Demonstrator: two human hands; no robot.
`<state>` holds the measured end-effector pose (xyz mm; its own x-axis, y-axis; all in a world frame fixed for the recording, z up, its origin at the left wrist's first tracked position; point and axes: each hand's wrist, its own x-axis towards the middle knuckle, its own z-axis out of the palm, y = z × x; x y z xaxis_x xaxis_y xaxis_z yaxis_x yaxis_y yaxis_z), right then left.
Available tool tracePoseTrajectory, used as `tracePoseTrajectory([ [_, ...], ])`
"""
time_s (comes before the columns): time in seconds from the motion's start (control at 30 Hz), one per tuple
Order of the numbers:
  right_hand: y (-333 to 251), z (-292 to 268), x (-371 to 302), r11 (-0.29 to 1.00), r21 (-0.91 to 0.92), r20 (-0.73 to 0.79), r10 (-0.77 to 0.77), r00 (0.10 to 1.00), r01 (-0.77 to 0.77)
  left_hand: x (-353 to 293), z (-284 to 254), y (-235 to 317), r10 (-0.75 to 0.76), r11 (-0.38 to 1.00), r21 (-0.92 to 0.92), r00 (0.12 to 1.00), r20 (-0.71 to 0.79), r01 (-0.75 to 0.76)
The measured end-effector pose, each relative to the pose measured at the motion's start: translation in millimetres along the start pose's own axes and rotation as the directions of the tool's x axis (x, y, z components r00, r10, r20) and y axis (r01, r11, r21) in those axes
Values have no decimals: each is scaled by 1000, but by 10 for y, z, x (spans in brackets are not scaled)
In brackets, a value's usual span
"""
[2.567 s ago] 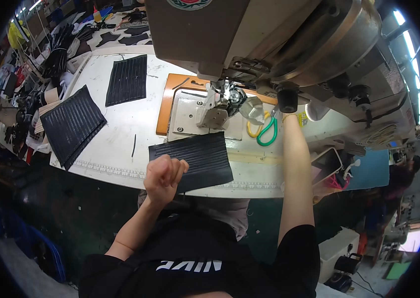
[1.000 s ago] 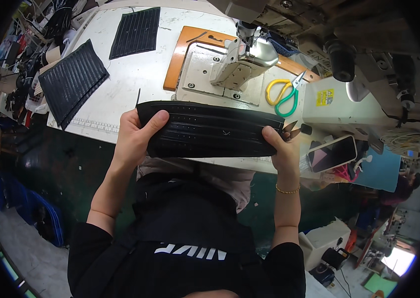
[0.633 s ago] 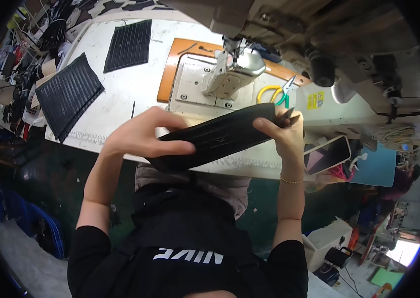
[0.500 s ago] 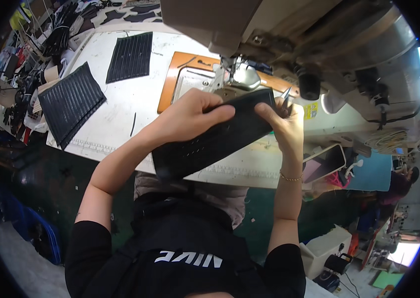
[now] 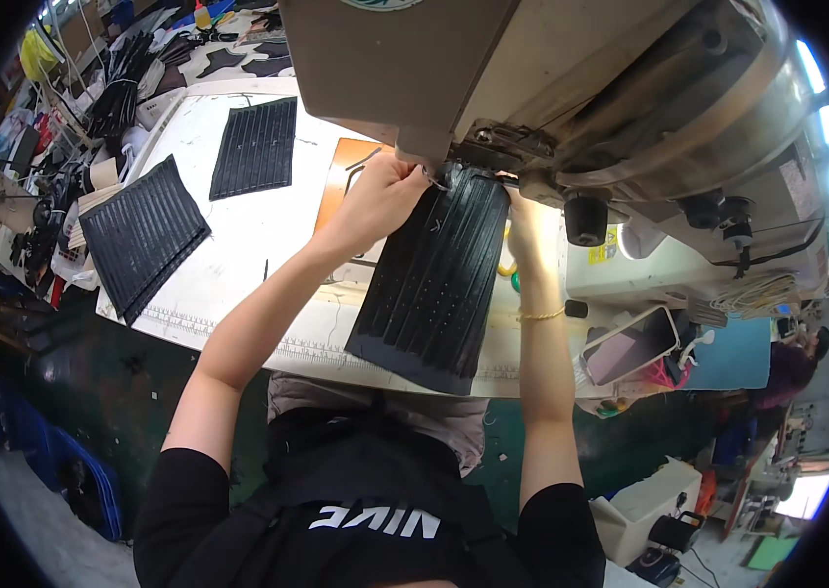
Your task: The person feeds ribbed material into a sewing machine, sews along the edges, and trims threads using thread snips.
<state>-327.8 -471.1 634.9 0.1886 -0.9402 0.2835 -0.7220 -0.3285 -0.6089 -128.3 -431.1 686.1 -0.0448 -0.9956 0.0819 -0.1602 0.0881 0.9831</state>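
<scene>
A black ribbed panel (image 5: 429,284) lies lengthwise under the sewing machine head (image 5: 395,78), ribs upward, its near end close to the table's front edge. Loose pale thread shows on its far part. My left hand (image 5: 387,196) is closed in a pinch at the panel's far left corner, beside the needle area. Along the far right edge is my right hand (image 5: 529,230), its fingertips mostly hidden by the panel and the machine. Two more ribbed black pieces, one upright panel (image 5: 254,147) and one slanted stack (image 5: 146,235), lie on the left of the white table (image 5: 228,250).
A phone (image 5: 632,345) rests on the right, next to a blue sheet (image 5: 728,348). Black tension knobs (image 5: 586,218) hang low from the machine arm over my right hand. Cluttered materials (image 5: 125,83) fill the far left. Another person (image 5: 795,363) is at the far right.
The panel has turned over from its smooth side to its ribbed side and now lies under the machine head. Both hands moved farther in; the silver-tipped tool by my right hand is out of sight.
</scene>
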Motion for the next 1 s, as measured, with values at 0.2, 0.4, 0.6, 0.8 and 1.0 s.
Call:
tracePoseTrajectory([
  [0.2,-154,64,-239,809,-133,-782,-441,441,572,-41,24,-87,14,996,86,998,-67,-8],
  [0.4,-102,49,-295,926,48,-512,-298,806,374,-36,118,-236,165,983,-53,968,-188,-178],
  [0.6,-240,62,-774,844,17,-555,-439,707,537,-25,70,-281,104,992,-55,985,-136,-113],
  [0.8,-176,207,-1471,879,-203,-330,-475,816,430,-32,137,-237,92,993,-50,976,-196,-104],
  [1.0,-173,160,-1488,900,-80,-413,-420,808,428,-2,132,-229,74,996,-40,976,-204,-83],
])
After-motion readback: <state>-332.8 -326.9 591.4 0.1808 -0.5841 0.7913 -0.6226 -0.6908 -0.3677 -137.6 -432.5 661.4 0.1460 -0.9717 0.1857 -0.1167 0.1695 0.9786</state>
